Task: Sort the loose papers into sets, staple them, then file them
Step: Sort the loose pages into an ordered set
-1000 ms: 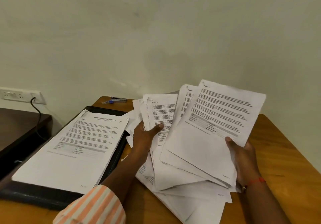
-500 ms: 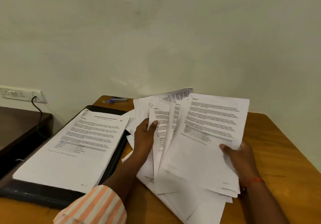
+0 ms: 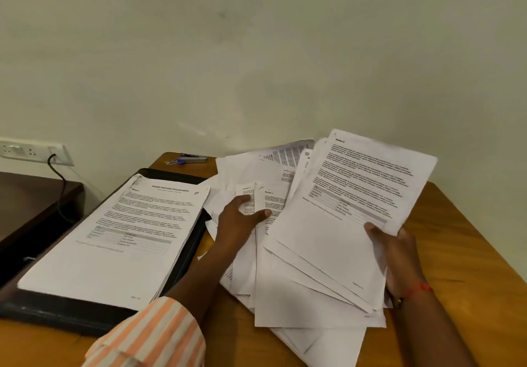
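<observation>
The black folder (image 3: 71,315) lies open on the left part of the wooden table (image 3: 470,252), and everything else sits around it. A neat stack of printed pages (image 3: 119,238) rests squarely on top of the folder, its first sheet showing a title, blocks of text and a small grid. Just to the right of the folder the loose papers (image 3: 285,304) spread in an untidy heap on the table, some corners touching the folder's right edge. The person's left hand (image 3: 242,218), coming out of a striped sleeve (image 3: 154,335) that crosses the folder's near right corner, reaches into this heap and pinches a few sheets, thumb laid on top and fingers curled at their edge. Further right of the folder, the right hand (image 3: 396,255) grips a fan of sheets (image 3: 342,210) by its lower right side, thumb pressed on the top page and the fingers hidden beneath; the fan tilts up above the heap. A red thread (image 3: 422,288) circles that wrist. Beyond the folder's far edge, near the wall, a stapler (image 3: 191,159) with a blue part lies on the table. To the left of the folder a cable (image 3: 60,184) hangs from a wall socket (image 3: 31,151).
</observation>
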{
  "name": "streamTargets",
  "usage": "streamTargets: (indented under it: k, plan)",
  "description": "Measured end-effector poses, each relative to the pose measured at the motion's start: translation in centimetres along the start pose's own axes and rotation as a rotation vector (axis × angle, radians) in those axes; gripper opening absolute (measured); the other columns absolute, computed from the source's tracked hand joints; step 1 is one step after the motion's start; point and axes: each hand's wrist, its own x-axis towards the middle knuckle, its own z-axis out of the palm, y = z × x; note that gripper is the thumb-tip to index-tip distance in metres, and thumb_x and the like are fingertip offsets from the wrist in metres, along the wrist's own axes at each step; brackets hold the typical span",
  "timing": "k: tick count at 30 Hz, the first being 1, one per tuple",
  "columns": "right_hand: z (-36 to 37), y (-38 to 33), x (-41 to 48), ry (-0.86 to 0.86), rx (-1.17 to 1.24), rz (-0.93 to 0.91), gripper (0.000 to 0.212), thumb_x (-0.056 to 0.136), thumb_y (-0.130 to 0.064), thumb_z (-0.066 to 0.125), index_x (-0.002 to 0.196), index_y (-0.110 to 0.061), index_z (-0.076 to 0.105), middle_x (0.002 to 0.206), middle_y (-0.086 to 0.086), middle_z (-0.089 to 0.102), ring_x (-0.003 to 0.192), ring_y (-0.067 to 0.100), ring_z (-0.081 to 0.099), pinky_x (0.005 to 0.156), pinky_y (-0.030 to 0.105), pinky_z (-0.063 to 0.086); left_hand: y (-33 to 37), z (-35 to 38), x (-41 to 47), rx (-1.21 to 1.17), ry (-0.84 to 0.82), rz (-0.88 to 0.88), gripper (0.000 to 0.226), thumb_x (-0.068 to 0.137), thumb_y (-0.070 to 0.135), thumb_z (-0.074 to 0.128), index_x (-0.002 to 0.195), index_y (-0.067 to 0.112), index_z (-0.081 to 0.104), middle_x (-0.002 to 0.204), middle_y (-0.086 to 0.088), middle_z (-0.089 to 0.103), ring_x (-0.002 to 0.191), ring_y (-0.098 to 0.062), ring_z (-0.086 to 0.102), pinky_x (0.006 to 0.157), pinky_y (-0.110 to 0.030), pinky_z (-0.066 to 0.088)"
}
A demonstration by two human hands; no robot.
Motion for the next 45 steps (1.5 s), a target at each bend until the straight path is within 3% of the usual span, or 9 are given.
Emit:
streamTargets:
  k: [2,5,13,19,28,33,37,42,45]
  plan:
    - [0.1,-0.1,-0.1,-0.028,-0.006,0.007,0.038,0.094,0.001,0.063,0.130,-0.014,0.063,0.122,0.006,0.072,0.112,0.025,0.069,0.101,0.050,0.052,-0.3,0.0,0.3,-0.051,-0.077,-0.027,0.038,0.079,0.030,0.087,0.113,0.021,0.075,0.113,0.009,0.075,0.106,-0.013,0.070,0.101,-0.039,0.055]
    - [0.2,-0.2,-0.2,-0.078,-0.041,0.013,0.038,0.095,0.000,0.062,0.131,-0.013,0.063,0.124,0.005,0.071,0.115,0.025,0.068,0.102,0.049,0.050,0.0,0.0,0.1,-0.158,-0.121,-0.078,0.018,0.083,0.018,0.083,0.098,0.010,0.079,0.099,0.000,0.079,0.094,-0.022,0.076,0.098,-0.047,0.057]
    - [0.6,-0.6,-1.2,-0.250,-0.194,0.023,0.040,0.096,-0.009,0.065,0.134,-0.020,0.062,0.127,-0.003,0.070,0.118,0.017,0.066,0.105,0.048,0.049,1.6,-0.6,-1.0,-0.396,-0.085,-0.138,0.038,0.080,0.018,0.085,0.108,-0.002,0.069,0.100,-0.006,0.079,0.094,-0.030,0.076,0.090,-0.048,0.060]
    - [0.3,-0.3,-0.8,-0.148,-0.220,-0.051,0.041,0.093,-0.008,0.069,0.132,-0.022,0.064,0.126,-0.003,0.070,0.118,0.021,0.065,0.105,0.053,0.049,1.7,-0.7,-1.0,-0.519,-0.064,-0.130,0.045,0.083,0.022,0.082,0.117,0.000,0.065,0.108,-0.012,0.077,0.100,-0.036,0.073,0.092,-0.059,0.057]
    - [0.0,-0.4,-0.4,0.060,-0.117,-0.070,0.037,0.093,-0.004,0.068,0.126,-0.018,0.066,0.118,-0.001,0.073,0.110,0.019,0.069,0.102,0.050,0.052,1.2,-0.6,-0.3,-0.372,0.024,-0.003,0.032,0.088,0.024,0.079,0.119,0.020,0.068,0.115,0.000,0.075,0.105,-0.023,0.073,0.095,-0.053,0.057]
    - [1.1,-0.8,-1.4,-0.064,-0.128,-0.063,0.033,0.094,-0.003,0.065,0.122,-0.020,0.067,0.115,-0.004,0.075,0.105,0.016,0.072,0.090,0.042,0.057,2.1,-0.4,-1.5,0.105,0.280,0.333,0.072,0.092,0.046,0.072,0.151,0.031,0.035,0.150,0.009,0.041,0.132,-0.008,0.045,0.105,-0.030,0.042]
    - [1.3,-0.9,-1.7,-0.135,-0.027,-0.027,0.039,0.096,-0.002,0.061,0.133,-0.014,0.061,0.125,0.005,0.071,0.116,0.025,0.067,0.101,0.048,0.050,2.8,0.7,-2.1,0.086,0.082,0.372,0.054,0.093,0.047,0.067,0.141,0.027,0.054,0.132,0.015,0.057,0.115,0.000,0.057,0.101,-0.028,0.049]
    - [1.4,-0.8,-2.0,-0.237,0.034,0.021,0.039,0.100,-0.006,0.057,0.136,-0.018,0.060,0.131,0.008,0.067,0.121,0.028,0.064,0.106,0.053,0.046,2.1,1.0,-1.7,-0.069,-0.020,0.237,0.040,0.095,0.033,0.070,0.132,0.034,0.055,0.115,0.026,0.062,0.103,0.010,0.061,0.088,-0.014,0.049]
    - [1.6,-0.5,-2.0,-0.256,0.007,0.032,0.038,0.100,-0.008,0.057,0.135,-0.020,0.060,0.131,0.006,0.068,0.121,0.027,0.064,0.105,0.052,0.046,1.7,0.9,-1.2,-0.102,0.006,0.223,0.017,0.096,0.020,0.069,0.111,0.029,0.070,0.105,0.029,0.069,0.103,0.010,0.061,0.082,-0.008,0.047]
